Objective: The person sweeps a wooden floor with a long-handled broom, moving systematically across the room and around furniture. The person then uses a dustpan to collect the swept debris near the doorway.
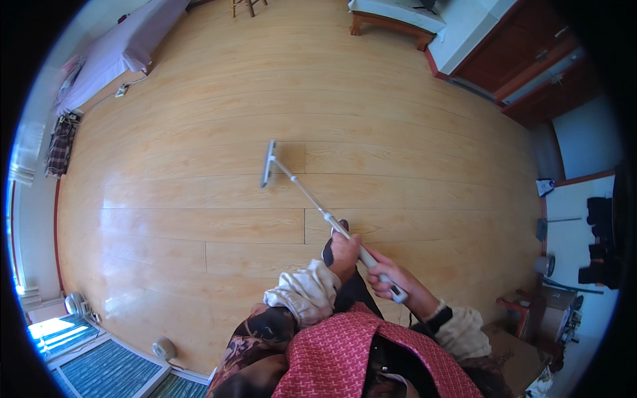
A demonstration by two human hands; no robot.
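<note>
Both hands hold a long-handled squeegee or flat mop, its exact kind not plain. Its narrow grey head (268,164) is at the far end, over the wood-patterned floor (239,194); contact with the floor is hard to judge. A thin telescopic pole (311,197) slopes from the head down to the right, towards me. My left hand (346,248) wraps the pole where the thicker grip begins. Lower down, my right hand (393,278) grasps the grey handle (369,257) close to its end. One dark shoe (341,228) shows partly behind the pole.
A bed with a pale lilac cover (119,59) stands at far left, a power strip (121,91) beside it. A low wooden-legged stand (393,25) is at the back. Right are red-brown doors (512,49) and a cardboard box (515,353). A round appliance (164,349) sits lower left.
</note>
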